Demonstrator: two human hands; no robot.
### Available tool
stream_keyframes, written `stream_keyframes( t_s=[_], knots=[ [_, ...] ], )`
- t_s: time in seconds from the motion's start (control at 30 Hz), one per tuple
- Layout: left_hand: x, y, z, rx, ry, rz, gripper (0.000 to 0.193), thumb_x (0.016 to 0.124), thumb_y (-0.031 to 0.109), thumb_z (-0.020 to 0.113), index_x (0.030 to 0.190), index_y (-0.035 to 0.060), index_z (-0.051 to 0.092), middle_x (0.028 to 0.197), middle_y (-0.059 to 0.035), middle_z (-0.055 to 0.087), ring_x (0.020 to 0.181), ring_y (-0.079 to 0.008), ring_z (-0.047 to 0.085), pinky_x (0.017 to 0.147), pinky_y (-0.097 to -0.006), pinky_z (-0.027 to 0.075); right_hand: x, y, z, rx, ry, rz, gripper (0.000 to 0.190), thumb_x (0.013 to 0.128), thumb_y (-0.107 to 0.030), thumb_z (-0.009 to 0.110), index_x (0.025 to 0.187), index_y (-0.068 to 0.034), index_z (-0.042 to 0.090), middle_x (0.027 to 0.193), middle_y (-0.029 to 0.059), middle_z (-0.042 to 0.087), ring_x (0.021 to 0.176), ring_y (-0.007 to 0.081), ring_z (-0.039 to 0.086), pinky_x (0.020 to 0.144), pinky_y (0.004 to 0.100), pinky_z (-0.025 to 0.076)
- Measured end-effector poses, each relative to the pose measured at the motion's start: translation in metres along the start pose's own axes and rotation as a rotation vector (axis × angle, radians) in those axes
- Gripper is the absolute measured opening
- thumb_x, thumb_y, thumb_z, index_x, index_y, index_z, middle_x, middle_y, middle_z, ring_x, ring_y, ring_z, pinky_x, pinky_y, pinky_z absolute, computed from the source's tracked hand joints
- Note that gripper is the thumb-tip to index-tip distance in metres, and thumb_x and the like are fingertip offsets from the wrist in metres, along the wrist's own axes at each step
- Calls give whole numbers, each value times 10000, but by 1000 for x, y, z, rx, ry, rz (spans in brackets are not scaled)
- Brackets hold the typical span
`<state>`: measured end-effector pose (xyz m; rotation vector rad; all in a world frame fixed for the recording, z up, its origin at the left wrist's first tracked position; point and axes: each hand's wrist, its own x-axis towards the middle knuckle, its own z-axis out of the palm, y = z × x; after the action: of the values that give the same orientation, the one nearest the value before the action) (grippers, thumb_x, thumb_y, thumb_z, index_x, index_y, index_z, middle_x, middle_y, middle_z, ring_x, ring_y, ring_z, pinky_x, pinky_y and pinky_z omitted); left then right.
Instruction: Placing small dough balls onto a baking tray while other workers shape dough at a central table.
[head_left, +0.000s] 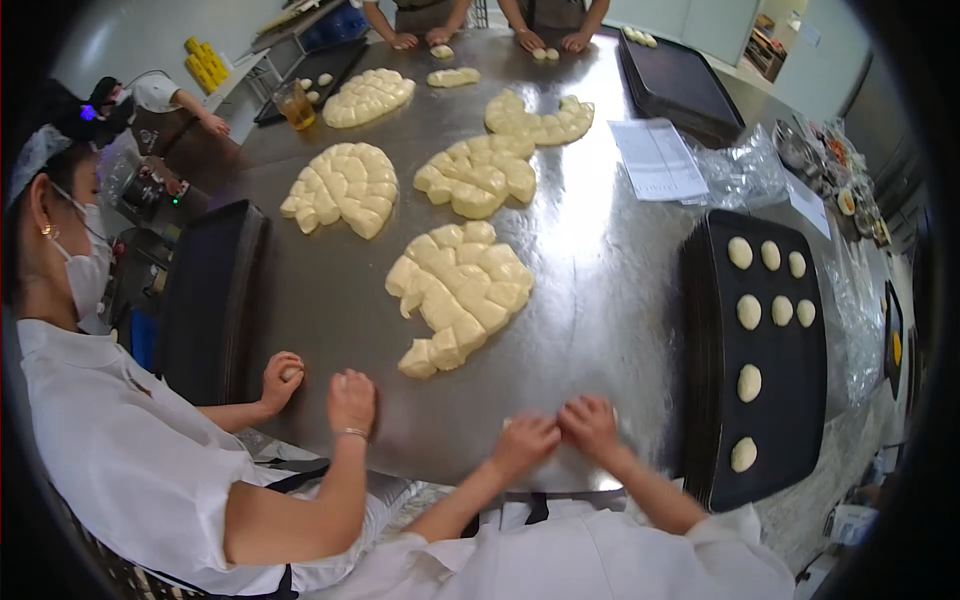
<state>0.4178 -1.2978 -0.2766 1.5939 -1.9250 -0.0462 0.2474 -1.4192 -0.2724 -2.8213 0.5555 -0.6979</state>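
Observation:
My left hand (528, 442) and my right hand (589, 429) lie side by side on the metal worktable (600, 330), their fingers curled down. A pale edge of a dough piece (507, 423) shows beside the left fingers. Another sliver of dough (616, 413) peeks out past the right hand. The hands hide most of both pieces. Beyond them rests a large slab of pale dough (469, 296), scored or cut into joined chunks, with a ragged left side. To my right, several rounded dough balls (748, 312) sit in rows on a black baking tray (780, 420), atop a stack.
On my left, a masked co-worker (112, 420) cups dough at the table. More cut dough slabs (345, 187) lie farther off. Black trays (214, 300) stand at left, others (682, 90) back right. Papers (658, 160) and clear plastic (742, 169) lie right. Other people's hands (576, 41) work across.

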Motion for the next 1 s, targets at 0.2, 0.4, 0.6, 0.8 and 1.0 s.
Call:
stream_keyframes(
  t_s=[0.2, 0.4, 0.6, 0.8, 1.0],
  knots=[
    [-49, 1, -23, 50, 121, -184, 196, 703, 149, 733, 852, 137, 607, 978, -29, 625, 1019, -269, 610, 911, -428, 493, -26, 24, -41, -111, -49, 226, 297, 720, -226, 779, 989, -200, 657, 1114, 37, 624, 1122, 275, 568, 933, 456, 445],
    [17, -4, -12, 0, -28, 38, 218, 689, 149, 748, 855, 143, 607, 964, -18, 633, 1016, -246, 615, 863, -415, 489, -8, 1, -18, 20, -20, 59, 260, 730, -199, 772, 948, -165, 633, 1054, 34, 613, 1088, 302, 567, 902, 457, 442],
    [-36, 5, -24, 78, 19, -136, 166, 720, 139, 714, 847, 129, 607, 917, -31, 614, 965, -247, 611, 844, -424, 499, -65, -18, -29, 18, 72, 226, 270, 712, -165, 764, 952, -154, 640, 991, 30, 619, 1020, 269, 586, 871, 440, 447],
    [24, -27, -35, 97, 132, -74, 149, 700, 145, 723, 793, 135, 607, 877, -40, 605, 871, -248, 613, 806, -398, 512, 14, 21, -39, -41, 81, 145, 219, 679, -101, 743, 853, -143, 617, 946, 40, 619, 919, 285, 619, 838, 457, 491],
    [-29, 26, -13, -37, 54, -46, 144, 715, 144, 727, 808, 142, 617, 921, -39, 632, 956, -256, 615, 834, -407, 492, -23, -59, -33, 48, 128, 73, 194, 701, -139, 745, 831, -157, 603, 937, 43, 596, 928, 259, 593, 804, 419, 466]
  ],
)
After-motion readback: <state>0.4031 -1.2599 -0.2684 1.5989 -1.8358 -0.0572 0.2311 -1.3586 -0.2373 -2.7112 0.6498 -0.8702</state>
